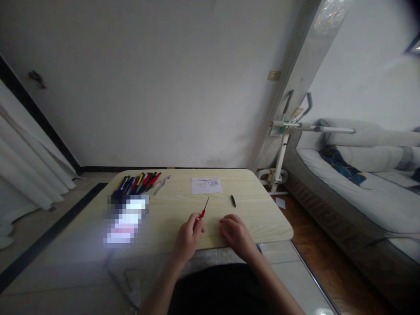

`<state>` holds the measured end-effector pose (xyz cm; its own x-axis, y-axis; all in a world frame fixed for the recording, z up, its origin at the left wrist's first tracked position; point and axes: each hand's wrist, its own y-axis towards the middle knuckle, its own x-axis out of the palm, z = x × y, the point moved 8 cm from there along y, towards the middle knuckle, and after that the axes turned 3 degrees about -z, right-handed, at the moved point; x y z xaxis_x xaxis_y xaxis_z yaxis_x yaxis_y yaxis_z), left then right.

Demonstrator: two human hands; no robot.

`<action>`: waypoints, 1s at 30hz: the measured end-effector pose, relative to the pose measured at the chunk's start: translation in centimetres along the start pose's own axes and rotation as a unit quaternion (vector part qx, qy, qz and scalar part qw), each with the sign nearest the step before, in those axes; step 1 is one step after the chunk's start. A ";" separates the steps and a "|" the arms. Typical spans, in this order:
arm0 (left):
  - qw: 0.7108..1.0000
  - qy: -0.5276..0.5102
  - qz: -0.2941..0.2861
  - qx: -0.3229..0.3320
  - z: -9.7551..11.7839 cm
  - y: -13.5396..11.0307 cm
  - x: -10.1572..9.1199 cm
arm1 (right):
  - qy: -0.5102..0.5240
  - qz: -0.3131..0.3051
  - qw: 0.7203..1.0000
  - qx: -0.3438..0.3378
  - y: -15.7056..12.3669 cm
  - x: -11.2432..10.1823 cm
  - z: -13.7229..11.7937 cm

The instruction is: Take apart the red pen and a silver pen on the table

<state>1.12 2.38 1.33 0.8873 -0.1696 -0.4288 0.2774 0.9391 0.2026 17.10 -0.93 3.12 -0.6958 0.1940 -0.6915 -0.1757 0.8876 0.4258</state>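
Note:
My left hand (188, 236) is closed around the lower end of a thin red pen part (204, 209), whose dark tip points up and away over the light wooden table (265, 218). My right hand (234, 232) rests knuckles-up on the table just to the right, fingers curled; whether it holds anything is hidden. A small black pen piece (233, 201) lies on the table beyond my right hand. A white slip of paper (206, 185) lies farther back.
A row of several coloured pens (138, 182) lies at the table's back left, with a blurred-out patch (126, 221) in front of it. A white stand (282, 148) and a grey sofa (357, 183) are to the right. Curtains (29, 162) hang at the left.

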 end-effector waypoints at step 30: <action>1.000 0.020 0.003 0.009 0.0 0.0 0.1 | -0.097 0.008 0.991 -0.089 -4.0 0.1 -1.9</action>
<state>1.21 2.34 1.28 0.8736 -0.1521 -0.4624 0.2797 0.9342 0.2212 16.46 -5.21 2.47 -0.5561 0.2991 -0.7754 -0.2971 0.7998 0.5216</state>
